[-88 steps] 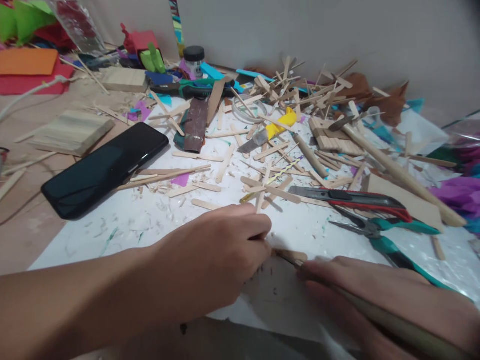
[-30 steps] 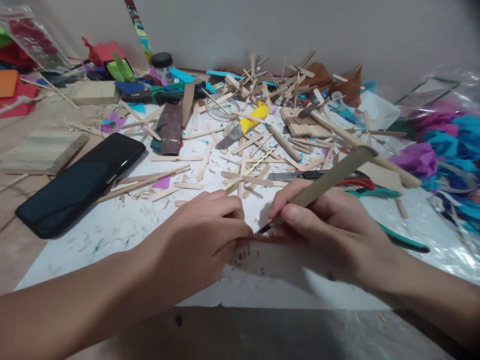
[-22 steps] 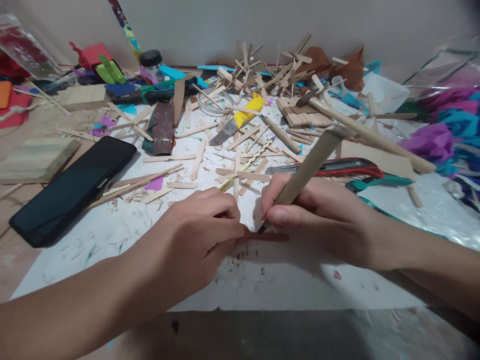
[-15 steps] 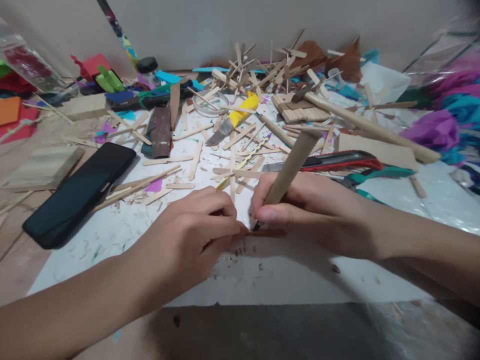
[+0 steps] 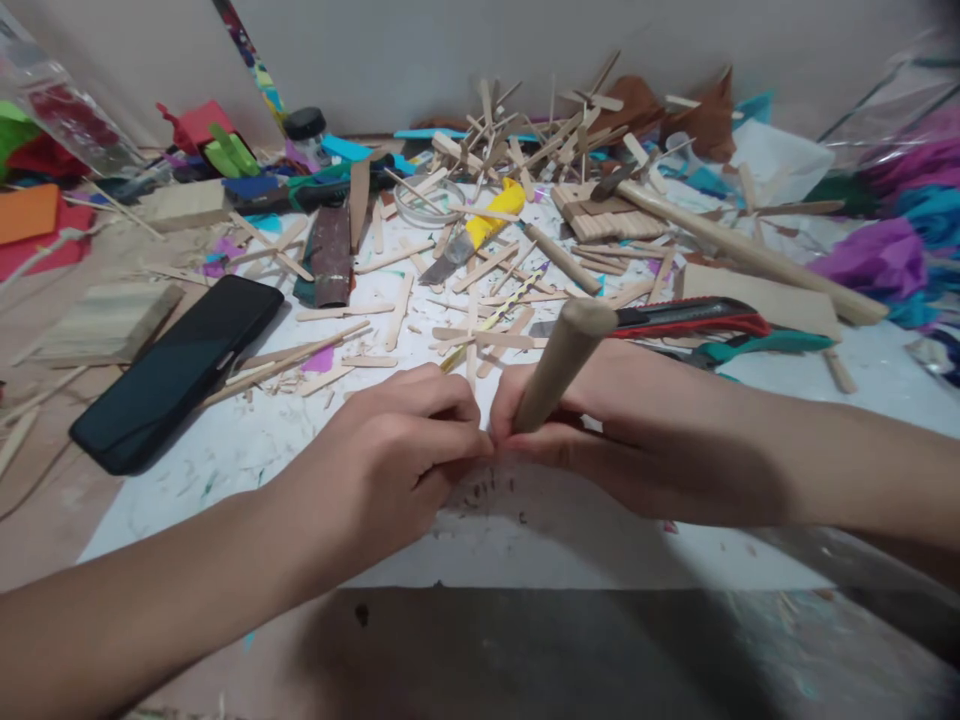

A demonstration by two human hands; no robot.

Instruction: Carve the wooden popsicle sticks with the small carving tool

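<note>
My right hand (image 5: 637, 430) grips a round wooden-handled tool (image 5: 559, 362), its handle standing steeply toward the camera and its tip hidden down between my fingers. My left hand (image 5: 397, 455) is closed just left of it, fingertips pinched at the spot where the tool's tip meets the white sheet (image 5: 247, 440). The two hands touch at the fingertips. Whatever the left hand pins down is hidden under the fingers. Small dark shavings (image 5: 487, 492) lie just below the fingertips.
A black phone (image 5: 176, 372) lies left of my left hand. Loose craft sticks (image 5: 480, 290) litter the sheet. A red utility knife (image 5: 686, 318) and teal-handled pliers (image 5: 765, 345) lie behind my right hand. Wood blocks (image 5: 105, 320), a yellow cutter (image 5: 480, 228), coloured paper (image 5: 877, 260) fill the back.
The tool handle has swung from lying low along my right forearm to standing steeply. My right hand has slid left until its fingertips meet my left hand; the brown strip is now covered.
</note>
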